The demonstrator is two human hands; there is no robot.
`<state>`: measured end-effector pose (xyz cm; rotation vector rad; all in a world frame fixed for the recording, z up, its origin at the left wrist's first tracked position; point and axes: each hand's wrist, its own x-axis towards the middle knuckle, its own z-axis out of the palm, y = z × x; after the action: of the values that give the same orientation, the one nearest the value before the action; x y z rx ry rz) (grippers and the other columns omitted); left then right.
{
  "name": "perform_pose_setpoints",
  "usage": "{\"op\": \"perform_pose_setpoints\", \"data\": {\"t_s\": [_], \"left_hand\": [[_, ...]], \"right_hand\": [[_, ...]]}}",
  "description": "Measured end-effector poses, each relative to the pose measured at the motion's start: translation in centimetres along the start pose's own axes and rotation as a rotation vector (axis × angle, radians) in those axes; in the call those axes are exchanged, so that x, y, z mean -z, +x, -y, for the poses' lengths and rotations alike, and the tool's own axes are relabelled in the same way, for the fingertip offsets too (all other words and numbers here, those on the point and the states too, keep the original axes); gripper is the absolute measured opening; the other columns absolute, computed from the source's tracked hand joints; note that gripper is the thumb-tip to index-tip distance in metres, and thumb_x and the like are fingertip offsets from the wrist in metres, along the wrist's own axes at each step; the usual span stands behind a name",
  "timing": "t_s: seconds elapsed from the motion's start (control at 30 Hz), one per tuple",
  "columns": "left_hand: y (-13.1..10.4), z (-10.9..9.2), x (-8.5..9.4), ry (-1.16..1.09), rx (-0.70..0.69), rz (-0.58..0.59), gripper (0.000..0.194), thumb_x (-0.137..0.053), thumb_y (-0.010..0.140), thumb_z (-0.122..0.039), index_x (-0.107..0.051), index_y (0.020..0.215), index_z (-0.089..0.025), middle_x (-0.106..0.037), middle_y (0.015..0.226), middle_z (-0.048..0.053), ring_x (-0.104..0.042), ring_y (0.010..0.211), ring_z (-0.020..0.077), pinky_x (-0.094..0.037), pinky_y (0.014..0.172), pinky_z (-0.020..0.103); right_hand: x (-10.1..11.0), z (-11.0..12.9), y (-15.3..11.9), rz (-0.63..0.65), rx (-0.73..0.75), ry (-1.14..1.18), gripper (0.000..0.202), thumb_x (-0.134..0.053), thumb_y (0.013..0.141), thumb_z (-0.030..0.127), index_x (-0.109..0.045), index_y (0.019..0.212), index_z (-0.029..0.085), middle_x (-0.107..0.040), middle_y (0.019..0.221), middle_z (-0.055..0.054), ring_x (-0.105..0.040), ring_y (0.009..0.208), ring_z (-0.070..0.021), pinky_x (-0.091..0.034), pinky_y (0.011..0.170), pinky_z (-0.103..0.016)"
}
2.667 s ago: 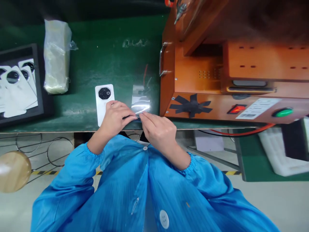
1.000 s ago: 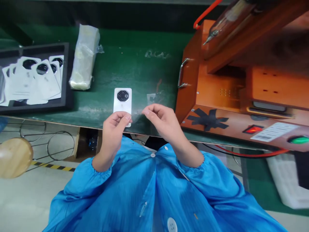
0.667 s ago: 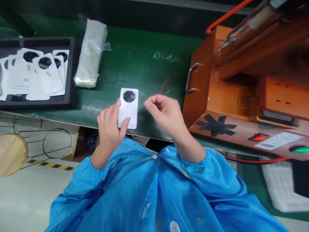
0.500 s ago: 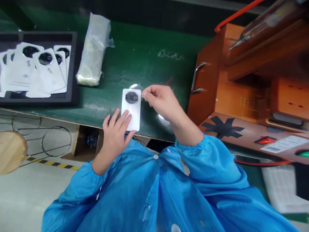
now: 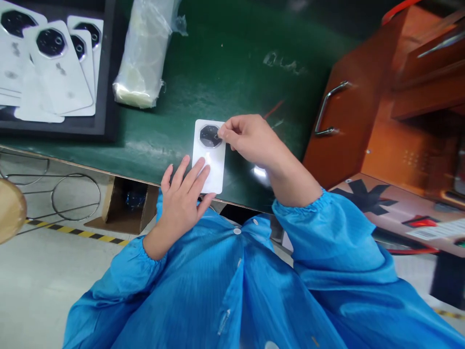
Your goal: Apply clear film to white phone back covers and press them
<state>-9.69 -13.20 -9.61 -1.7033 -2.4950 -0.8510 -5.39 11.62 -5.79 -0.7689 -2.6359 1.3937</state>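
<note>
A white phone back panel (image 5: 214,162) with a dark octagonal camera area lies flat on the green table (image 5: 174,131) near its front edge. Spread fingers of my left hand (image 5: 183,196) rest on the panel's lower left part. My right hand (image 5: 254,138) is pinched, its fingertips over the right side of the camera area. Whatever those fingertips hold, if anything, is too small to make out.
At the left, a black tray (image 5: 109,72) holds several similar white panels (image 5: 60,72). Beside it lies a plastic-wrapped bundle (image 5: 141,53). An orange machine (image 5: 348,97) with a metal handle stands at the right. A round stool (image 5: 10,211) is at lower left.
My right hand has moved left relative to the panel, from beside its right edge to over the camera area. The view has shifted closer. My left hand stays on the panel.
</note>
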Motion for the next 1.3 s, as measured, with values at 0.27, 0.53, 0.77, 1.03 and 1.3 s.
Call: {"op": "perform_pose_setpoints", "data": {"t_s": [0.27, 0.53, 0.77, 1.03, 1.3], "left_hand": [[0.1, 0.0, 0.2, -0.048, 0.031, 0.022, 0.057, -0.064, 0.106, -0.045, -0.054, 0.16, -0.028, -0.058, 0.164, 0.009, -0.044, 0.16, 0.036, -0.018, 0.133, 0.057], [0.1, 0.1, 0.3, -0.046, 0.021, 0.025, 0.058, -0.064, 0.106, -0.045, -0.054, 0.16, -0.028, -0.058, 0.164, 0.009, -0.042, 0.161, 0.0361, -0.018, 0.133, 0.058], [0.1, 0.3, 0.1, -0.005, -0.011, -0.003, 0.059, -0.064, 0.106, -0.047, -0.053, 0.161, -0.027, -0.059, 0.164, 0.008, -0.043, 0.161, 0.035, -0.018, 0.133, 0.054], [0.1, 0.3, 0.0, 0.033, -0.045, -0.046, 0.058, -0.063, 0.107, -0.046, -0.055, 0.159, -0.024, -0.062, 0.161, 0.01, -0.045, 0.159, 0.0344, -0.019, 0.132, 0.051], [0.1, 0.3, 0.0, 0.033, -0.034, -0.027, 0.057, -0.062, 0.107, -0.046, -0.054, 0.16, -0.025, -0.061, 0.162, 0.01, -0.045, 0.159, 0.0346, -0.019, 0.132, 0.052]], "right_hand": [[0.1, -0.2, 0.0, -0.022, 0.008, 0.006, 0.024, -0.073, 0.096, 0.031, -0.065, 0.076, 0.02, -0.06, 0.068, -0.001, -0.051, 0.067, -0.0156, -0.04, 0.067, -0.033], [0.0, -0.2, 0.4, -0.023, 0.021, -0.028, 0.026, -0.069, 0.096, 0.025, -0.061, 0.072, 0.02, -0.054, 0.066, 0.0, -0.05, 0.069, -0.0162, -0.042, 0.071, -0.035], [0.1, 0.4, 0.3, -0.031, 0.016, -0.077, 0.026, -0.068, 0.095, 0.026, -0.06, 0.071, 0.02, -0.051, 0.064, 0.002, -0.048, 0.068, -0.0153, -0.04, 0.07, -0.033], [-0.3, 1.1, 0.3, -0.087, -0.027, -0.149, 0.026, -0.07, 0.092, 0.025, -0.058, 0.07, 0.02, -0.055, 0.065, 0.001, -0.051, 0.067, -0.015, -0.042, 0.071, -0.032], [-1.0, 0.6, 0.3, -0.159, -0.017, -0.238, 0.024, -0.071, 0.092, 0.033, -0.062, 0.074, 0.021, -0.059, 0.07, -0.003, -0.057, 0.072, -0.0202, -0.048, 0.075, -0.036]]}}
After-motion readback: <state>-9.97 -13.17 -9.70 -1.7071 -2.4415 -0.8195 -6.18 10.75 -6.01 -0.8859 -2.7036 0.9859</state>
